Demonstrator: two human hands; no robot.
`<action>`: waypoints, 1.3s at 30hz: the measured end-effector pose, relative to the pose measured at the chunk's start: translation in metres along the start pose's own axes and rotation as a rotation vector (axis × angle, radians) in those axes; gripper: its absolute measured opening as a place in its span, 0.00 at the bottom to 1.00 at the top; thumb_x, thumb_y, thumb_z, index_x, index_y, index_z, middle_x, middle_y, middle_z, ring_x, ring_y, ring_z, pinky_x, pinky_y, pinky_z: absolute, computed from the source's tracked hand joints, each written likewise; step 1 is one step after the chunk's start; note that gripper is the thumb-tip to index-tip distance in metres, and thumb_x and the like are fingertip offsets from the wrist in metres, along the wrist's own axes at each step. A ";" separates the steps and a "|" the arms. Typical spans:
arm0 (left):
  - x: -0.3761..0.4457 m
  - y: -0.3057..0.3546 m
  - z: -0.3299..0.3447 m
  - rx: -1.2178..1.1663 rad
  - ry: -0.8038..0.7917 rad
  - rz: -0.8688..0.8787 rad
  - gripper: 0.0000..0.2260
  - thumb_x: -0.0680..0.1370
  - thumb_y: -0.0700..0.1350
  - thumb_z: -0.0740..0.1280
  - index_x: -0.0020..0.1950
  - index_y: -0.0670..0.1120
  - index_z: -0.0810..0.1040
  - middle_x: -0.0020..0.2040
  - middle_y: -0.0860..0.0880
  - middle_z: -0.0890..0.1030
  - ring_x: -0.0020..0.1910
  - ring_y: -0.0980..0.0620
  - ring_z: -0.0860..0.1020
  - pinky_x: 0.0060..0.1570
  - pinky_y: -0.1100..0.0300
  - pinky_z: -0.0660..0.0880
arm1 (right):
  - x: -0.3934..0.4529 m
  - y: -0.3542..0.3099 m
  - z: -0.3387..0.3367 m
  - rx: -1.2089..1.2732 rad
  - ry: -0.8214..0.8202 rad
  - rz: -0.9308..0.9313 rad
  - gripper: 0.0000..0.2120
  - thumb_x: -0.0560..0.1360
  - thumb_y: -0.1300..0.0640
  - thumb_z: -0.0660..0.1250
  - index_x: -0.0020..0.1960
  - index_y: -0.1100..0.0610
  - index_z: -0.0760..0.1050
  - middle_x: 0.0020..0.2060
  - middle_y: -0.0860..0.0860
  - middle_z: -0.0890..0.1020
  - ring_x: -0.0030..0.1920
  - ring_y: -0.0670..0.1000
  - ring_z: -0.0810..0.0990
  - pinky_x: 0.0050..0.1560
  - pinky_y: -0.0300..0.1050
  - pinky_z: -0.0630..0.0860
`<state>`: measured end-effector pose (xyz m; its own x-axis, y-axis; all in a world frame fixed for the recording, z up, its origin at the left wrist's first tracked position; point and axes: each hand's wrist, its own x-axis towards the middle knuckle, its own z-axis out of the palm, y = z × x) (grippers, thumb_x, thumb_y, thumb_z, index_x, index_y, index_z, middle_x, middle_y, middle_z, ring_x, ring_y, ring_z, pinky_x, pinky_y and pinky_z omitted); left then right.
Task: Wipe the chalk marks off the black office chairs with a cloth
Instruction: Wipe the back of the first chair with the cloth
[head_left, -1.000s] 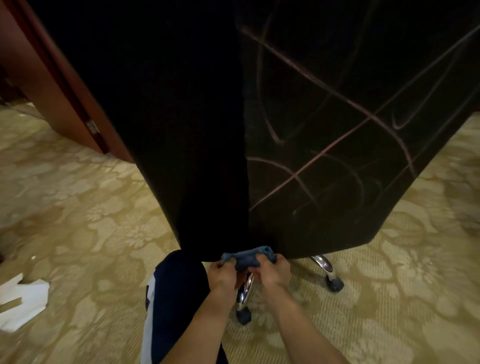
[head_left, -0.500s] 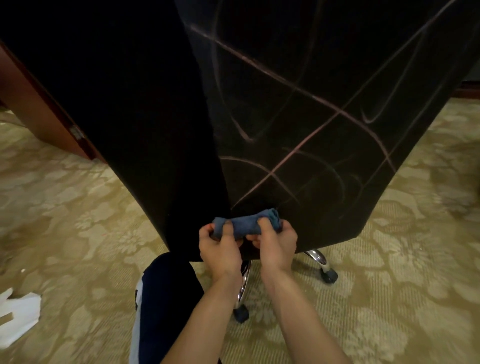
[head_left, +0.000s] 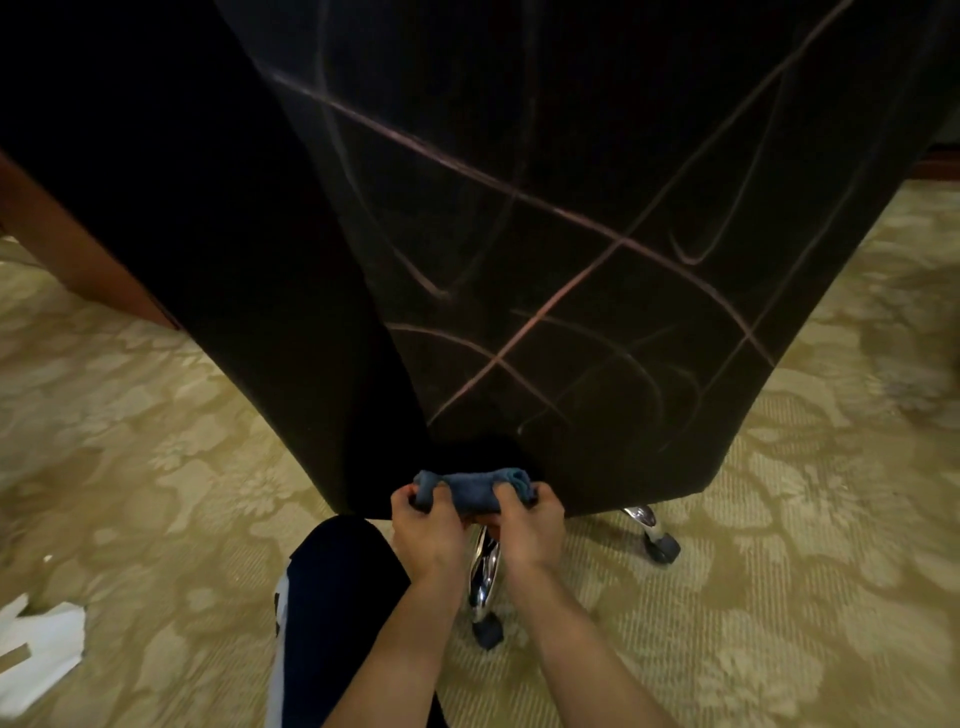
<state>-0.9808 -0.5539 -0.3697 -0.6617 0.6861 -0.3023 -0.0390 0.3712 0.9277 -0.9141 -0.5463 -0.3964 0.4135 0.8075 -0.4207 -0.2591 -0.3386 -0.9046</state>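
Both hands grip a rolled-up blue cloth (head_left: 474, 491) at the chair back's (head_left: 597, 260) bottom edge, left hand (head_left: 428, 535) and right hand (head_left: 527, 530) at either end. Chair top's cut off; chalk lines (head_left: 524, 325) look faint.

Chair castors (head_left: 662, 546), paper (head_left: 39, 654) on carpet (head_left: 779, 571)

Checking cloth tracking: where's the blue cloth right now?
In the head view the blue cloth sits low and centre, bunched and gripped by the left hand and right hand, at the bottom edge of the chalk-marked black chair back.
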 end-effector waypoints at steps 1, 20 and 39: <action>0.001 -0.003 0.001 0.019 -0.011 -0.026 0.13 0.81 0.47 0.66 0.64 0.49 0.73 0.52 0.44 0.81 0.48 0.44 0.80 0.53 0.45 0.79 | 0.004 0.006 0.001 0.005 -0.014 0.034 0.04 0.75 0.58 0.71 0.48 0.54 0.77 0.43 0.55 0.84 0.43 0.54 0.85 0.49 0.56 0.83; -0.026 0.032 0.026 -0.340 -0.097 -0.020 0.06 0.79 0.39 0.67 0.55 0.43 0.75 0.49 0.42 0.82 0.46 0.47 0.82 0.41 0.57 0.78 | -0.017 -0.070 -0.037 0.171 -0.017 -0.080 0.02 0.78 0.61 0.67 0.51 0.58 0.76 0.43 0.58 0.85 0.37 0.53 0.85 0.36 0.41 0.79; 0.007 -0.013 0.010 -0.219 -0.107 -0.325 0.02 0.79 0.37 0.67 0.50 0.42 0.74 0.56 0.36 0.80 0.52 0.40 0.80 0.54 0.46 0.77 | -0.004 0.006 -0.016 0.319 -0.015 0.303 0.06 0.79 0.66 0.64 0.56 0.63 0.71 0.41 0.59 0.81 0.35 0.54 0.80 0.30 0.41 0.78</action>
<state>-0.9778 -0.5481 -0.3864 -0.5078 0.6203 -0.5978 -0.3995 0.4453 0.8013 -0.9033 -0.5595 -0.4016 0.2653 0.7022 -0.6607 -0.6246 -0.3969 -0.6726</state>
